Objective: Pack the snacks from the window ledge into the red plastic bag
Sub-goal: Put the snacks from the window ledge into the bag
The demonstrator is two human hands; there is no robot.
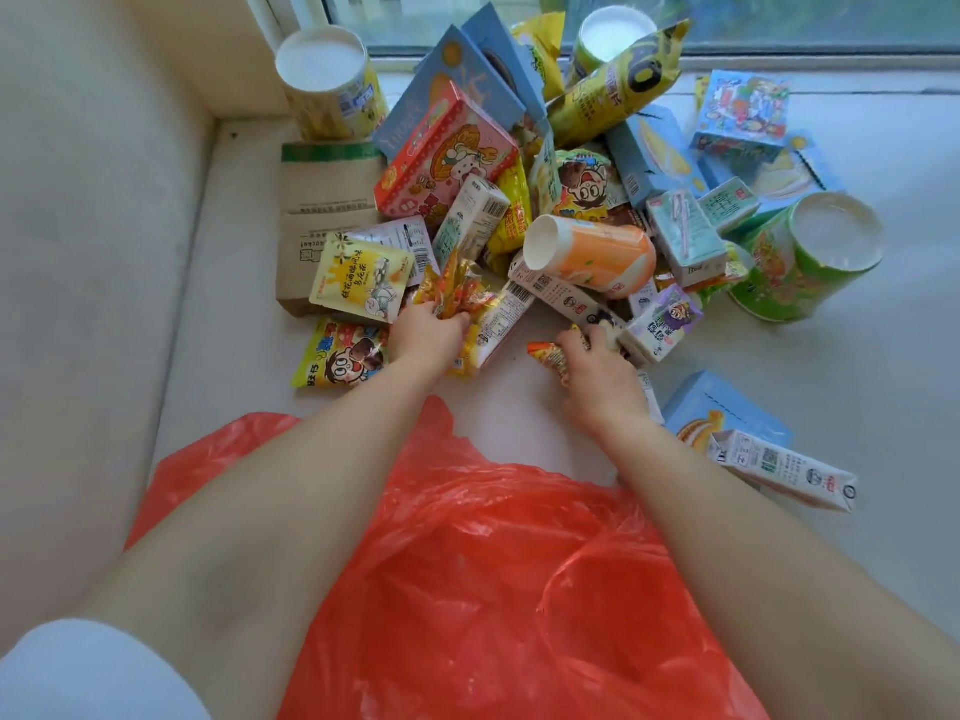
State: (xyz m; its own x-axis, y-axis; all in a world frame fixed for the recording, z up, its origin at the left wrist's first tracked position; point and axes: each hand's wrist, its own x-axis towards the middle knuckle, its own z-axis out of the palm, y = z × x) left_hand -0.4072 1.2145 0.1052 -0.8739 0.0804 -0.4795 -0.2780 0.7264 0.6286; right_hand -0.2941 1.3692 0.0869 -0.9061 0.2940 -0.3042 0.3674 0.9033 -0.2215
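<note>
Both hands grip snacks at pile's near edge: left hand (423, 332) clutches orange-yellow packets (457, 291); right hand (597, 374) pinches orange packet (550, 356), long axis across; red plastic bag (467, 563) lies directly below wrists, toward person; rt nearer.

window glass (779, 18), perhaps a cushion (78, 252)

Both bare arms outstretched — left hand (423, 332) fingers curled gripping, right hand (597, 371) likewise.

Soft window daylight, wide-angle edge distortion
</note>
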